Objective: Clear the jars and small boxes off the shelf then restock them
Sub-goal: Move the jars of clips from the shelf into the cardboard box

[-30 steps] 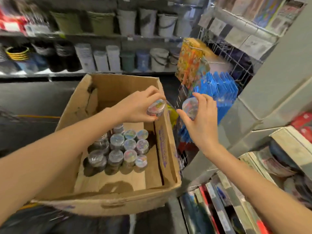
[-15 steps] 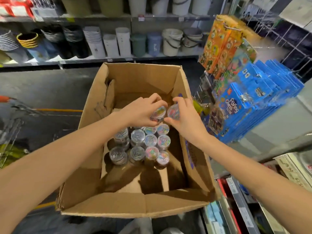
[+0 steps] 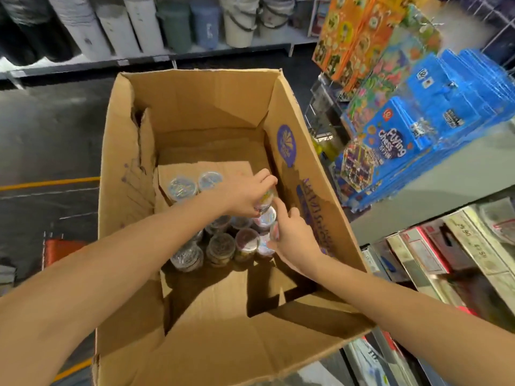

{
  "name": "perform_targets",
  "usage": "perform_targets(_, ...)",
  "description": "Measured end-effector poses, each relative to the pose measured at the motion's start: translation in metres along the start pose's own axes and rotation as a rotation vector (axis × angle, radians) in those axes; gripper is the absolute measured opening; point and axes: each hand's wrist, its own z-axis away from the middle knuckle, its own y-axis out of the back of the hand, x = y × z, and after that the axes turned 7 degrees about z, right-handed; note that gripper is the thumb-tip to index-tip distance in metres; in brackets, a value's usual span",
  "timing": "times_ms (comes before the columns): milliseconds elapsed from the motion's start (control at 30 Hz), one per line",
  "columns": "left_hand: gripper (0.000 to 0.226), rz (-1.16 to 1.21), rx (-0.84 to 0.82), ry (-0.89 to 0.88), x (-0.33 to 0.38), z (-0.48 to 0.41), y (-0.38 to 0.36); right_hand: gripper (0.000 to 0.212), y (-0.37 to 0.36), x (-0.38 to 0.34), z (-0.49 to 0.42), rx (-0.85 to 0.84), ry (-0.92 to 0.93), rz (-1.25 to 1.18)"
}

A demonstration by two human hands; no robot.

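Note:
A big open cardboard box (image 3: 315,207) fills the middle of the view. Several small clear jars (image 3: 220,246) with shiny lids stand packed together on its floor, and two more jars (image 3: 182,186) sit further back on a cardboard flap. My left hand (image 3: 245,197) reaches deep into the box and grips a jar (image 3: 264,203) at the right end of the group. My right hand (image 3: 292,236) is just below it, fingers curled round another jar (image 3: 273,231), mostly hidden, beside the box's right wall.
To the right, blue "Flying chess" game boxes (image 3: 390,146) and orange packs (image 3: 351,32) hang on a wire rack. Boxed goods (image 3: 429,254) line a lower shelf at right. Buckets and bins (image 3: 239,20) stand on a far shelf across the dark aisle floor.
Both hands have dropped from above the box's right edge down into the box, carrying their jars to the right side of the packed group. The camera has tilted down.

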Motion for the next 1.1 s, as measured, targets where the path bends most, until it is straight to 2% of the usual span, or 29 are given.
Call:
perform_targets(100, 0.073, -0.105, 0.022, 0.002, -0.001, -0.003, -0.010, 0.095, -0.017, 0.002, -0.005, -0.008, -0.058, -0.014)
perform_targets(300, 0.062, -0.061, -0.026, 0.013, -0.006, -0.008, -0.022, 0.095, -0.047, -0.005, -0.017, -0.022, -0.107, 0.042)
perform_targets(467, 0.059, -0.116, -0.050, 0.011, -0.013, -0.012, -0.036, 0.101, -0.063, -0.001, -0.024, -0.085, -0.077, -0.032)
perform_targets(700, 0.062, -0.138, -0.051, 0.010, -0.015, -0.015, -0.043, 0.100, -0.064, 0.004, -0.026, -0.079, -0.040, -0.057)
perform_targets(933, 0.072, -0.079, -0.129, 0.029, -0.017, -0.015, -0.039, 0.103, -0.046, 0.005, -0.030, -0.197, -0.080, -0.105)
perform_targets(1100, 0.069, -0.089, -0.119, 0.016, -0.017, -0.016, -0.041, 0.102, -0.042, 0.005, -0.032, -0.201, -0.099, -0.058)
